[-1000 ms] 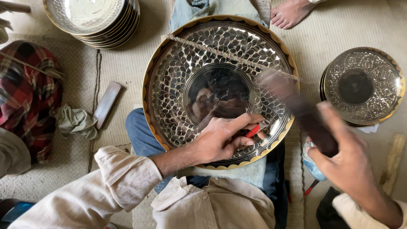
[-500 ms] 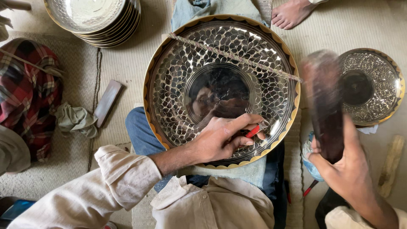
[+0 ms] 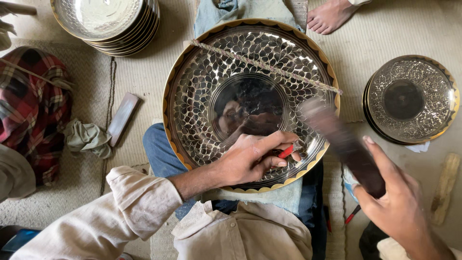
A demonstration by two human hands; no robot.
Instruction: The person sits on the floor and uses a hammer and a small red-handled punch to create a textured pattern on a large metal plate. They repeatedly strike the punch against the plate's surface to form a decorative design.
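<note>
While left hand [image 3: 250,159] stays, mallet [image 3: 344,144] lower

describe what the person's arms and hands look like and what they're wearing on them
Both hands are bare: no gloves, rings or watch visible. The left hand comes out of a loose, creased off-white sleeve with its wide cuff pushed up the forearm. At the right hand, only a corner of similar pale cloth shows at the frame's bottom edge.
</note>
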